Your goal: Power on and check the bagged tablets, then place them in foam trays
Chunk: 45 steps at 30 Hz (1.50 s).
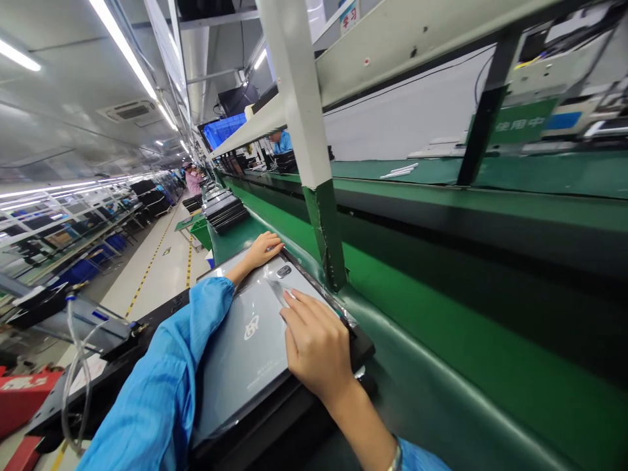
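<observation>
A grey tablet lies back up in a black tray, its camera bump at the far end and a white logo in the middle. Clear film on the back is lifted and creased near the camera. Bent fingers of my right hand close on this film, with the thumb partly hidden. My left hand rests at the far edge of the tablet, palm down and fingers stretched out, holding nothing.
A white and green post rises just beyond the tablet. Stacked black trays sit farther along the green bench. Left of me are a cylinder with clear hoses and a red box. People in work clothes are far off.
</observation>
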Each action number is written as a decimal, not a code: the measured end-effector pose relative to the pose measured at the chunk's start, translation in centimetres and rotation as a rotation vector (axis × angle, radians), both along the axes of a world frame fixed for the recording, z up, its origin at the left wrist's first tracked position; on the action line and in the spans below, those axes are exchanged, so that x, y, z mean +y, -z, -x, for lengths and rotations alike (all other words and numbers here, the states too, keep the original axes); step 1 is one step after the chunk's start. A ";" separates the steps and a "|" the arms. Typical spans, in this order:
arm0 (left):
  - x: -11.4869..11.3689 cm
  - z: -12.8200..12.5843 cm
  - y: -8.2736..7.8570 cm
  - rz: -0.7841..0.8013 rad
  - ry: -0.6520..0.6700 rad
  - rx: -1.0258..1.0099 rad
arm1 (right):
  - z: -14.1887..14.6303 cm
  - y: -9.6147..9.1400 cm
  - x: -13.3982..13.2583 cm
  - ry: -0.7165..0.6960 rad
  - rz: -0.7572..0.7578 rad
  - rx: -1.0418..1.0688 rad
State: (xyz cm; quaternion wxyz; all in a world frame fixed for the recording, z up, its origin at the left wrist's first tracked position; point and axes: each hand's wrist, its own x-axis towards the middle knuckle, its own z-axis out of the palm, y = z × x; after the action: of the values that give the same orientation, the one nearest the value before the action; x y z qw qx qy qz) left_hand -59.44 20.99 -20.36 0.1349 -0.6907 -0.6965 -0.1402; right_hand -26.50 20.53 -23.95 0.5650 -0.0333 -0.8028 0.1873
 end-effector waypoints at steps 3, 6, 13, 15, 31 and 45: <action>-0.2 -0.4 -0.3 -0.002 -0.007 0.009 | 0.1 -0.2 -0.2 -0.003 0.009 0.016; -0.2 -0.6 -0.3 -0.009 -0.027 0.013 | -0.4 -1.1 0.4 -0.055 0.062 0.052; -0.2 -2.4 -2.7 0.049 -0.055 -0.004 | -3.4 -1.2 7.1 0.090 0.523 0.002; -0.2 -4.5 -4.2 0.047 -0.044 -0.035 | -3.3 -0.4 8.0 0.067 0.653 -0.151; -1.7 -13.7 -6.9 0.493 0.318 -0.413 | -1.5 0.2 7.4 -0.283 0.891 -0.344; -1.5 -13.5 -6.5 0.411 0.299 -0.482 | -0.7 1.3 8.6 -0.576 1.189 -0.297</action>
State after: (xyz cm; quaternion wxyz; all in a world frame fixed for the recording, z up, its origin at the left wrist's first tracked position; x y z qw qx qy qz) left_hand -45.92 19.52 -13.86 -0.1976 -0.7449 -0.6129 -0.1744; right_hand -25.81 29.17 -25.27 0.2618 -0.1485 -0.6092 0.7337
